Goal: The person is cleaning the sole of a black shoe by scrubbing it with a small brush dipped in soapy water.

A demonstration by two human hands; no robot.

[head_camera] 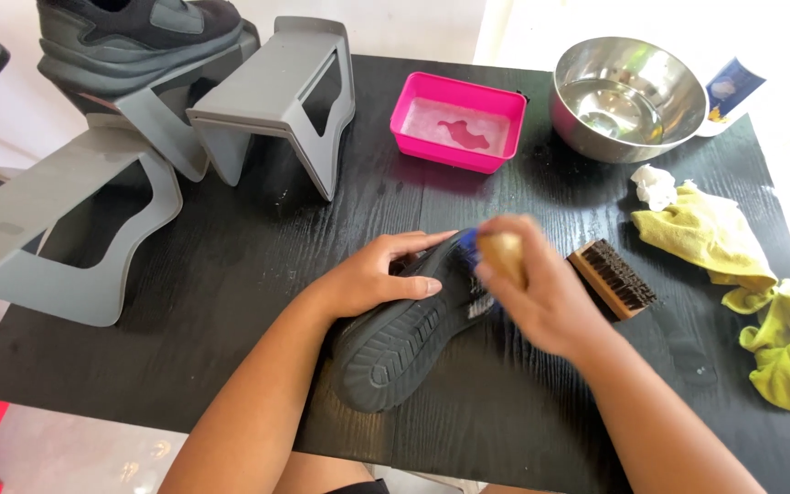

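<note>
— Where's the black shoe [395, 343]?
— Six o'clock on the table [258, 247], sole up, left hand [381, 274] wrapped over it.
— The right hand [541, 297]?
— Fingers clenched around a small brush [502, 253], three o'clock of the shoe.

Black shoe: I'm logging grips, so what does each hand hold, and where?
Left hand holds the black shoe on its side, near the front. Right hand grips a small brush by its wooden handle.
</note>
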